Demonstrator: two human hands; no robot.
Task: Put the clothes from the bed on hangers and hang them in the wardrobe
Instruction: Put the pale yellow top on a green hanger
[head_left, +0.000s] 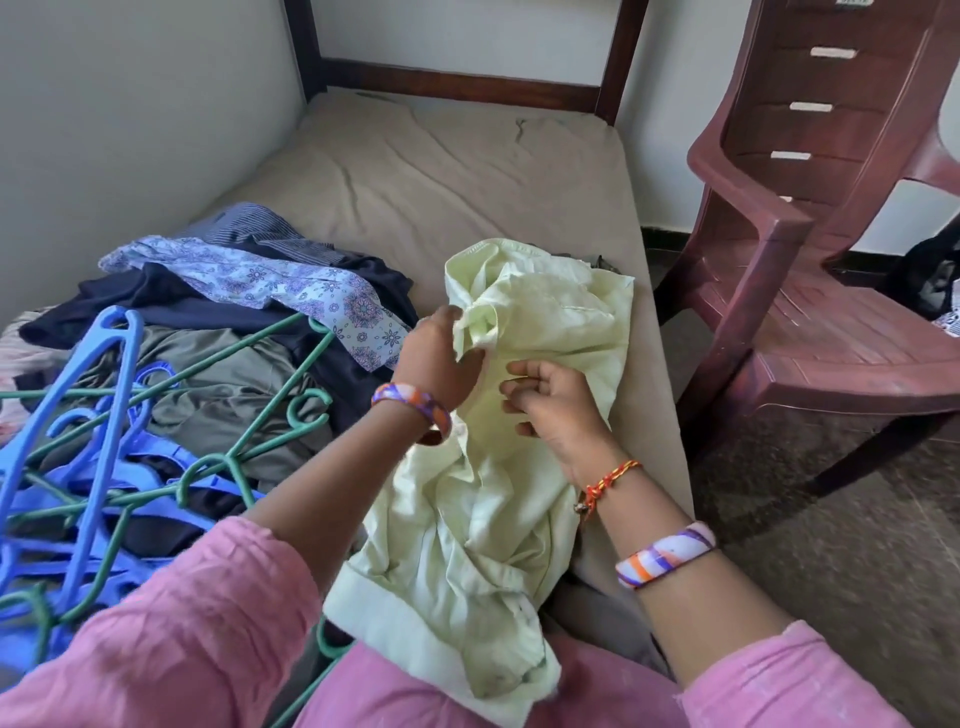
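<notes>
A pale green garment (524, 322) lies crumpled along the right side of the bed (415, 171), reaching down to my lap. My left hand (436, 358) pinches a fold of it near the top. Just to its right, my right hand (550, 405) hovers over the same cloth with fingers loosely curled, and I cannot tell whether it holds any fabric. To the left lies a pile of clothes: a blue-patterned white piece (270, 286), dark navy items (156, 301) and an olive one (223, 384). Blue hangers (98, 364) and green hangers (270, 364) lie tangled on the pile.
A maroon plastic chair (810, 249) stands close to the bed's right edge. The dark wooden bed frame (457, 85) and white walls close off the far end and left side. A speckled floor (831, 519) lies to the right. No wardrobe is in view.
</notes>
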